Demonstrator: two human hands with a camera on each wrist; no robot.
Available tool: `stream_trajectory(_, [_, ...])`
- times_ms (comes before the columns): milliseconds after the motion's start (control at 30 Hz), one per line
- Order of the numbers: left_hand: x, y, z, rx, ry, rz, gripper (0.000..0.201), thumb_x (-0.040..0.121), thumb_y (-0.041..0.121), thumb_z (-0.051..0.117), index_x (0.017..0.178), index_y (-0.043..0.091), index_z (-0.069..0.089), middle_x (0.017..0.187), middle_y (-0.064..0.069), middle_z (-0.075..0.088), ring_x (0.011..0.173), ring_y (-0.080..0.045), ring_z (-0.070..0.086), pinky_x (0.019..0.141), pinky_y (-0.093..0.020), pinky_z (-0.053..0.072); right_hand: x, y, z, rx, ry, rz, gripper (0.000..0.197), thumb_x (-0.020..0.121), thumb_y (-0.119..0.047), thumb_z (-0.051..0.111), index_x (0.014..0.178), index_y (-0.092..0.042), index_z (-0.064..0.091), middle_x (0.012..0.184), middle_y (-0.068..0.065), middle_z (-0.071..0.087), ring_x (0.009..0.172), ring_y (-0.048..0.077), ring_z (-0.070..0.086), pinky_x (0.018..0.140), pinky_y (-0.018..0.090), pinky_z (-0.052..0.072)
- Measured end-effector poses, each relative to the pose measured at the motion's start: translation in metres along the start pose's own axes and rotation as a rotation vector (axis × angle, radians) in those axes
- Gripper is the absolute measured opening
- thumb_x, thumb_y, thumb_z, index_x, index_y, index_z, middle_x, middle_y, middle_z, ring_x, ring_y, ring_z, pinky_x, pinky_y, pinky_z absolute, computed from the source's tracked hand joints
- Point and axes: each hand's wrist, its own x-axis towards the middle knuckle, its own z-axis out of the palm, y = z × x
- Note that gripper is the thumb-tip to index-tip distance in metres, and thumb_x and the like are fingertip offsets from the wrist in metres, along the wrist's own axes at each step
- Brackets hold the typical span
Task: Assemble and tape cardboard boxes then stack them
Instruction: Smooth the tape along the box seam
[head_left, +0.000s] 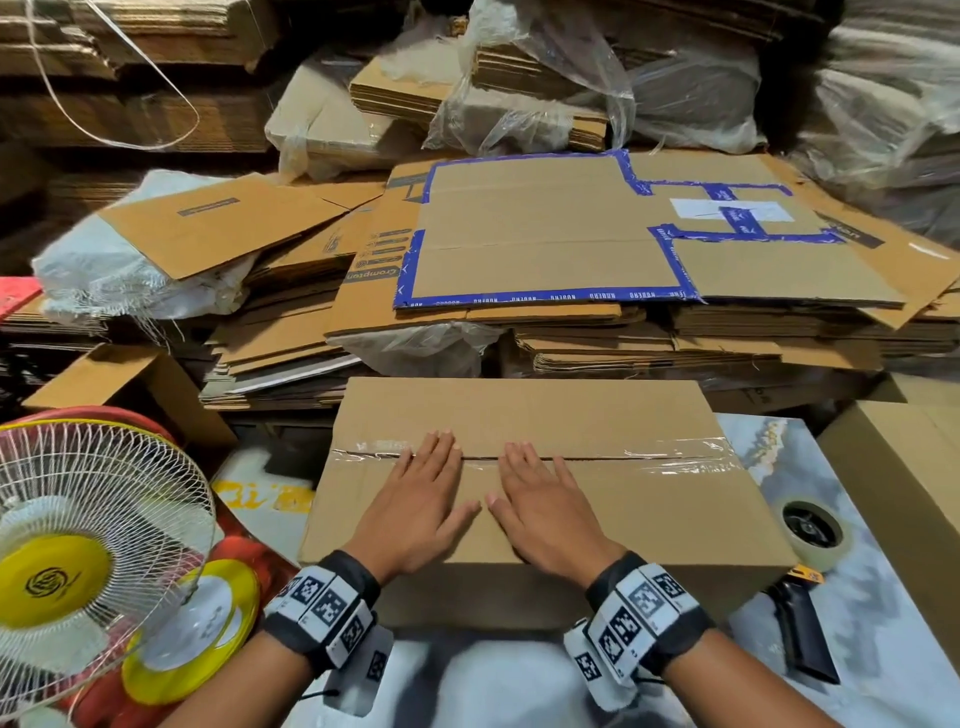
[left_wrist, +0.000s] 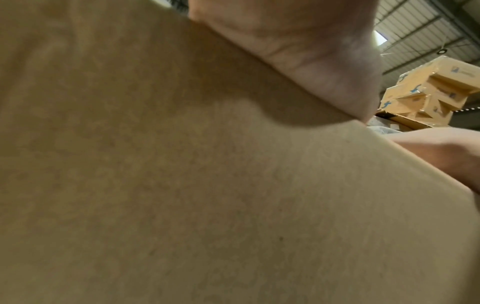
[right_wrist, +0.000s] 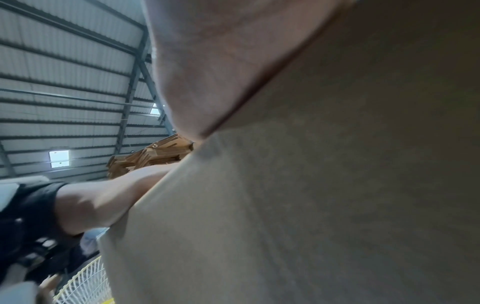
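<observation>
A closed brown cardboard box lies in front of me, its centre seam covered by clear tape. My left hand and right hand lie flat side by side on the box top, fingers straight, fingertips on the taped seam. A roll of clear tape stands just right of the box. In the left wrist view the box wall fills the frame with the heel of the left hand on its edge. The right wrist view shows the box wall under the right hand.
A white-caged table fan stands at the left. Another assembled box sits at the right edge, a black tool lying by it. Stacks of flattened cartons, some wrapped in plastic, crowd the whole back.
</observation>
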Motion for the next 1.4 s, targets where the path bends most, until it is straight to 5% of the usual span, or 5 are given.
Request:
stream_trajectory(267, [0.002,-0.002,-0.001,0.03,-0.09,-0.036,0.083,0.1,0.068,0.011,0.161,0.012,-0.002,0.167,-0.004,-0.012,0.154,-0.015,-0.015,0.126,-0.036,-0.006,-0.021,0.052,-0.013,0.044,-0.013,0.115,0.092,0.082,-0.067,-0.015,0.161,-0.028,0.011,0.167,-0.015,0.003,0.154,0.008,-0.004,0.126,0.047,-0.003])
stream_trajectory(633, [0.004,-0.007,0.002,0.025,-0.09,-0.008,0.103,0.083,0.08,-0.012,0.162,0.013,-0.001,0.167,-0.003,-0.013,0.154,-0.014,-0.015,0.126,-0.035,-0.005,-0.009,0.04,-0.009,0.054,-0.044,0.051,0.079,0.095,-0.067,0.001,0.162,-0.023,0.003,0.169,-0.008,-0.001,0.155,0.008,-0.004,0.126,0.042,-0.004])
stream_trajectory(933, [0.003,-0.007,0.003,0.021,-0.075,-0.016,0.102,0.084,0.08,-0.01,0.162,0.014,0.0,0.167,-0.002,-0.013,0.154,-0.014,-0.015,0.126,-0.035,-0.005,-0.019,0.15,-0.026,0.015,0.157,0.809,0.111,0.084,-0.09,0.021,0.161,-0.014,-0.002,0.169,0.01,-0.012,0.155,0.033,-0.009,0.119,0.066,0.001])
stream_trajectory(1167, [0.003,-0.005,0.003,0.028,-0.082,-0.04,0.108,0.078,0.084,-0.016,0.162,0.016,-0.001,0.167,0.001,-0.014,0.153,-0.011,-0.016,0.126,-0.033,-0.005,-0.031,0.183,-0.034,0.243,0.36,0.786,0.074,0.094,-0.069,0.048,0.157,-0.034,0.031,0.134,0.015,0.062,0.12,0.04,0.057,0.091,0.046,0.049])
stream_trajectory(1400, [0.007,0.012,0.004,0.052,-0.102,-0.12,0.113,0.078,0.084,-0.016,0.16,0.008,-0.003,0.167,-0.009,-0.015,0.154,-0.019,-0.016,0.125,-0.035,-0.008,-0.035,0.189,-0.034,0.413,0.355,0.763,0.057,0.103,-0.055,0.034,0.157,-0.039,0.027,0.143,0.012,0.056,0.127,0.039,0.052,0.102,0.051,0.041])
